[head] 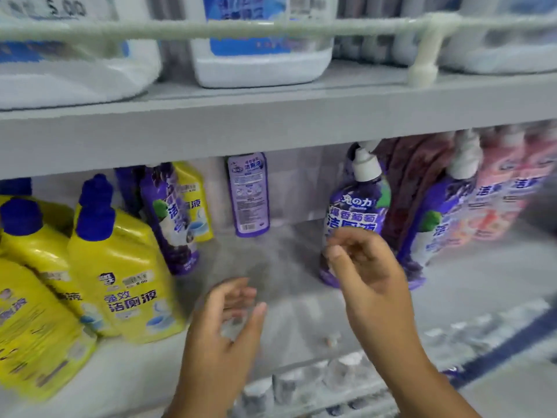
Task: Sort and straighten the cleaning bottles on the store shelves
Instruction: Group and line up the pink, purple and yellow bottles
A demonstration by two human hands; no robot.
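Both hands are out over the bare gap in the middle shelf (271, 260), neither holding anything. Left hand (229, 315) is low in the gap, fingers loosely spread and half curled, palm turned inward, empty. Right hand (358, 263) is higher, just in front of the purple bottle w/ white cap (357, 212). Its fingertips are bunched loosely toward the label; frame is motion-blurred, so contact w/ the bottle can't be confirmed, prob just short of it.

That bottle stands upright near the shelf front, label out, so likely the next one to be grabbed or nudged.

Why the layout: yellow bottles w/ blue caps (117, 267) are grouped at left but lean and crowd each other, so need straightening. 1 purple bottle (171, 218) sits mixed in against them, tilted, so prob needs moving to the purple group. 1 purple bottle at the back (248, 194) shows its rear label, so needs turning. 2nd white-capped purple bottle (437, 215) leans at right, beside pink bottles (506, 188).

Upper shelf has big white jugs (259, 40) behind a rail (271, 25).
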